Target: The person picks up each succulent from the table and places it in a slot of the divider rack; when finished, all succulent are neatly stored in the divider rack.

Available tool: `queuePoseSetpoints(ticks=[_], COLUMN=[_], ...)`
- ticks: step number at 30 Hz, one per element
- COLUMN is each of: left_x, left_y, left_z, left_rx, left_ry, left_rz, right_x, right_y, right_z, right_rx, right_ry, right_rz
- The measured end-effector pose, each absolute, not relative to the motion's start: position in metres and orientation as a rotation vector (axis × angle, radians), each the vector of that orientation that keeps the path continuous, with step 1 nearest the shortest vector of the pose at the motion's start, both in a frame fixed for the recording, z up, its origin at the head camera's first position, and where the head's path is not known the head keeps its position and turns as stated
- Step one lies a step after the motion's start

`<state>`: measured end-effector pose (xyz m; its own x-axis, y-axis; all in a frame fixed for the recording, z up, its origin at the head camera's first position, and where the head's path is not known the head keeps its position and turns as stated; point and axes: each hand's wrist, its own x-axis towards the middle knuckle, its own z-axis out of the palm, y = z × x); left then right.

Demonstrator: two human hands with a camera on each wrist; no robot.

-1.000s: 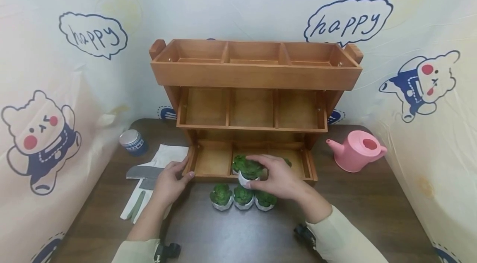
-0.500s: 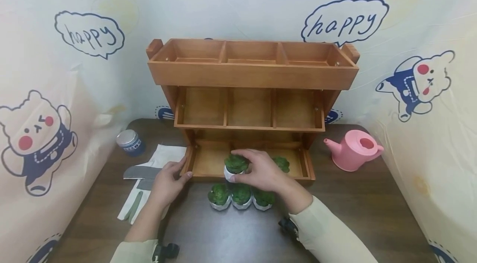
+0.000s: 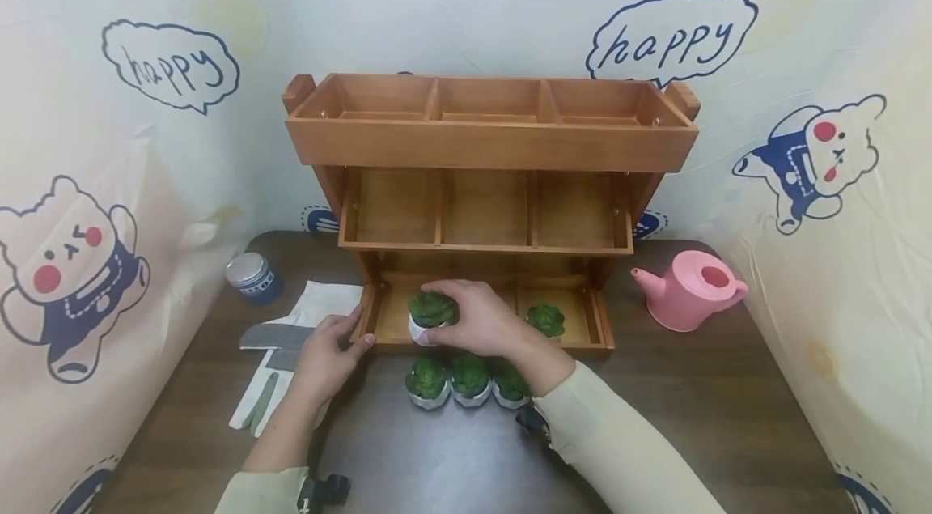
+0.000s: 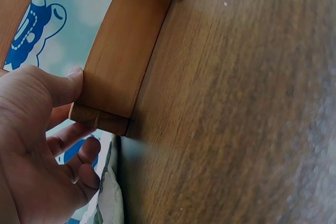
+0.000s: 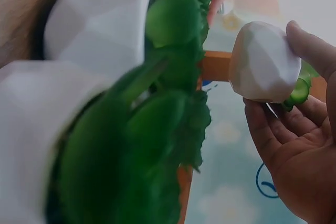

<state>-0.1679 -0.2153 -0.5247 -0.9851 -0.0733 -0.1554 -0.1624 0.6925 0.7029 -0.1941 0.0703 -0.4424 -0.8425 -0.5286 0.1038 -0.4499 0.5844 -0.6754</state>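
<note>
My right hand (image 3: 480,321) holds a potted succulent (image 3: 429,315) in the head view, just over the front of the lowest tier's left compartment. In the right wrist view, thumb and fingers grip its white faceted pot (image 5: 265,61). My left hand (image 3: 328,356) grips the left front corner of the brown wooden plant stand (image 3: 491,146); the left wrist view has the thumb on the front board (image 4: 118,51) and fingers at the end. Another succulent (image 3: 546,320) sits in the lowest tier's right compartment. My right hand hides much of the middle one.
Three potted succulents (image 3: 470,376) stand in a row on the table before the stand. A pink watering can (image 3: 680,295) is at the right. White-and-grey gloves (image 3: 291,336) and a blue jar (image 3: 253,279) lie left. A printed cloth (image 3: 451,4) hangs behind.
My right hand has carried the succulent leftward from the middle compartment's front to the left compartment, uncovering the succulent at the right. My left hand has stayed on the stand's corner.
</note>
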Motion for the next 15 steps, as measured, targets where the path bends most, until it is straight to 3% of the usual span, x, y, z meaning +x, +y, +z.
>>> queuePoseSetpoints(ticks=[15], left_x=[-0.168], left_y=[-0.217], left_z=[-0.525], left_rx=[-0.133], left_ry=[2.833], left_rz=[1.146], right_x=[-0.203], right_y=[0.038], right_z=[-0.444], right_rx=[-0.863], right_ry=[2.682], right_rz=[-1.05])
